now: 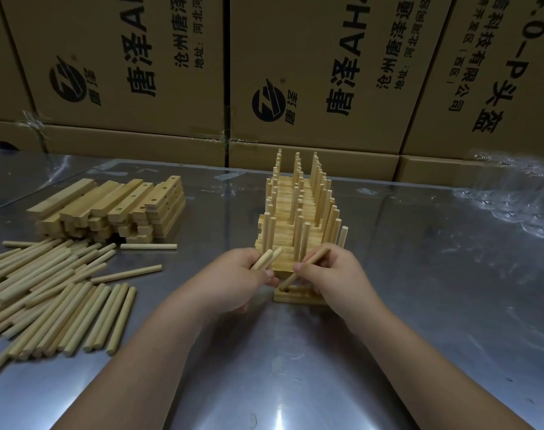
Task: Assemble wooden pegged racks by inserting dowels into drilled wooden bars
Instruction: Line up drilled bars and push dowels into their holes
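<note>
A drilled wooden bar (290, 297) lies flat on the metal table in front of me. My right hand (335, 276) pinches a dowel (308, 264), tilted, its lower end at the bar's left hole. My left hand (236, 279) grips two spare dowels (266, 259) just left of the bar. Behind the bar stands a long row of finished pegged racks (298, 209).
A heap of loose dowels (53, 293) covers the table's left side. A stack of drilled bars (109, 209) sits behind it. Cardboard boxes (311, 72) wall off the back. Clear plastic wrap (512, 193) lies at the right.
</note>
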